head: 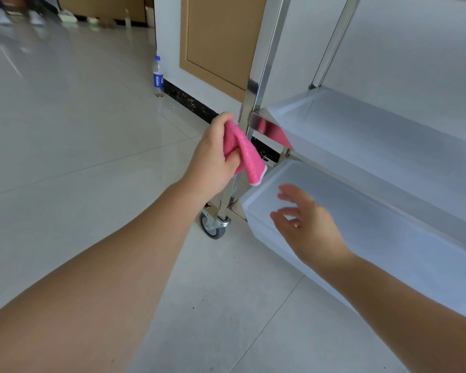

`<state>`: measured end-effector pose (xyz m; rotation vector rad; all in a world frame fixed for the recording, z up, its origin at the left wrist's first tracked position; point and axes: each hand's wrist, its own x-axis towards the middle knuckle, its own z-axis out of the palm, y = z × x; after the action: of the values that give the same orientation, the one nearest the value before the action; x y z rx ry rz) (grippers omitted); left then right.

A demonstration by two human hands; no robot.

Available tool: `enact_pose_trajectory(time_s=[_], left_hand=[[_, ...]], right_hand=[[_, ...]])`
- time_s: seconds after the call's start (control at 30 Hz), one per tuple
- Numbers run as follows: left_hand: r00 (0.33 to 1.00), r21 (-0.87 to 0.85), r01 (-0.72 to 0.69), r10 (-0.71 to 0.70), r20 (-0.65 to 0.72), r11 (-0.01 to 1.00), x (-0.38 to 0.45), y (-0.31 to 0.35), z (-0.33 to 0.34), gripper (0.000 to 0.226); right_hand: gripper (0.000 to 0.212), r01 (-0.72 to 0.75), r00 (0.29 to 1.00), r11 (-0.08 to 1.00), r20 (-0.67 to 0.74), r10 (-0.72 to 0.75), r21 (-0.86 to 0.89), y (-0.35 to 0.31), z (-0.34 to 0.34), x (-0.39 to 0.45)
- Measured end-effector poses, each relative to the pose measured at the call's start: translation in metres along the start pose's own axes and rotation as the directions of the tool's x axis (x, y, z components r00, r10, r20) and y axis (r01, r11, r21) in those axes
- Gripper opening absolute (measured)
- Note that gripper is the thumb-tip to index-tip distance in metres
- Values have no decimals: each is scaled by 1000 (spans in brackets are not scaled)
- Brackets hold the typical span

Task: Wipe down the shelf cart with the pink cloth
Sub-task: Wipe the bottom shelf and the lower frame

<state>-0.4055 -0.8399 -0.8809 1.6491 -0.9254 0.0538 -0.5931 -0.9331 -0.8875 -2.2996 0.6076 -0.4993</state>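
at mid-frame the left hand (213,160) grips the folded pink cloth (244,154) against the cart (256,84) corner post, just above the lower shelf (388,238). lower right of centre, the right hand (307,224) hovers over that shelf, fingers spread and holding nothing. a bottle (158,76) stands on the floor at upper left.

Pale glossy floor tiles (73,135) reflect soft daylight. A white wall (167,36) runs along a dark speckled skirting board (191,102) and carries a tan wooden panel (218,39). 1 blue-capped plastic bottle (158,76) stands on the floor just beside the skirting. More tan furniture (102,6) sits blurred at the far end.
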Motion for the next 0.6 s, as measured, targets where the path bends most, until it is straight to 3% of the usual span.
enact_pose_trajectory(time_s=[0.1, 0.17, 0.27, 0.4, 0.6], left_hand=[[999, -15, -45, 45, -28, 999, -7, 31, -16, 56], [997, -30, -45, 43, -72, 999, -11, 60, -23, 52], [993, -54, 34, -39, -109, 998, -9, 116, -33, 36], [995, -35, 67, -69, -74, 997, 20, 214, -57, 17], [995, -116, 99, -95, 43, 988, 122, 421, -85, 17]], right_hand=[[68, 156, 984, 988, -90, -156, -5, -32, -16, 5], [73, 211, 969, 977, -132, -207, 14, -58, -35, 9], [65, 303, 937, 953, -176, -300, -10, -103, -79, 10], [59, 330, 943, 943, -30, -331, -38, -175, -157, 5], [21, 251, 940, 960, -266, -212, 121, -308, -334, 19]])
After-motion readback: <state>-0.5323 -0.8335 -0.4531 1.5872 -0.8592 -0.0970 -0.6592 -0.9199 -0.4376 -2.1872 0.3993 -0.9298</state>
